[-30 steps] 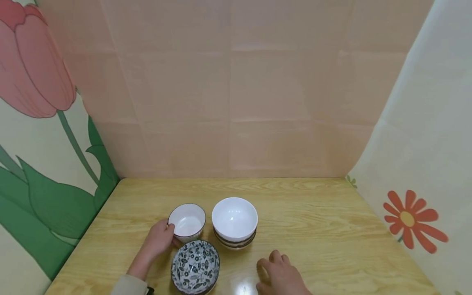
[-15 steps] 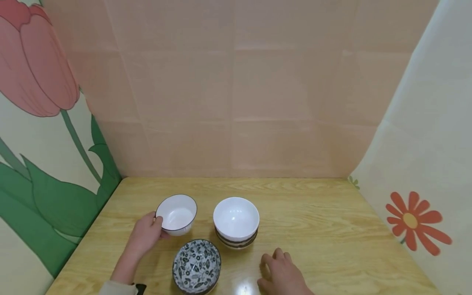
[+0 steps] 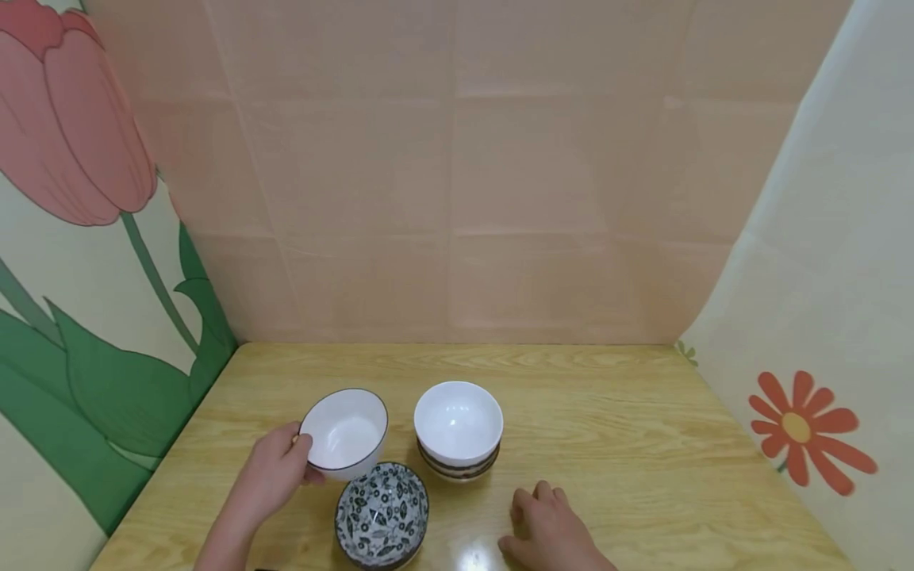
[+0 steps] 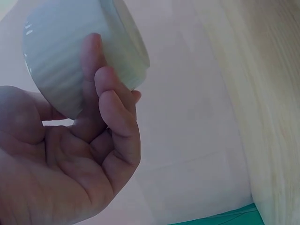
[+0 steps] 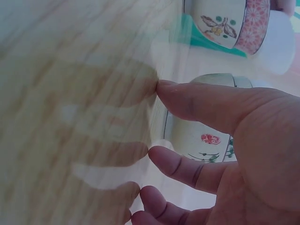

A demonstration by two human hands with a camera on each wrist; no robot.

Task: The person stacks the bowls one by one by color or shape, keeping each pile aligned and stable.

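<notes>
My left hand (image 3: 274, 468) grips a white bowl (image 3: 346, 432) with a thin dark rim by its left side, thumb at the rim and fingers under the ribbed outside. In the left wrist view this bowl (image 4: 65, 51) is tilted and up off the table. Just below it in the head view sits a bowl with a black-and-white floral inside (image 3: 382, 519); the held bowl overlaps its far edge. My right hand (image 3: 550, 527) holds nothing. Its fingers are loosely bent, and in the right wrist view its fingertips (image 5: 159, 157) touch the tabletop.
Right of the held bowl stands a stack of bowls (image 3: 457, 428), a plain white one on top. The wooden table (image 3: 607, 412) ends at a pinkish backdrop (image 3: 557, 198). Printed cloths flank it: a tulip (image 3: 86, 135) on the left, a red flower (image 3: 795, 428) on the right.
My left hand has lifted the dark-rimmed white bowl, carried it left, then brought it slightly back toward the floral bowl. The right hand has barely shifted; the stack stays put.
</notes>
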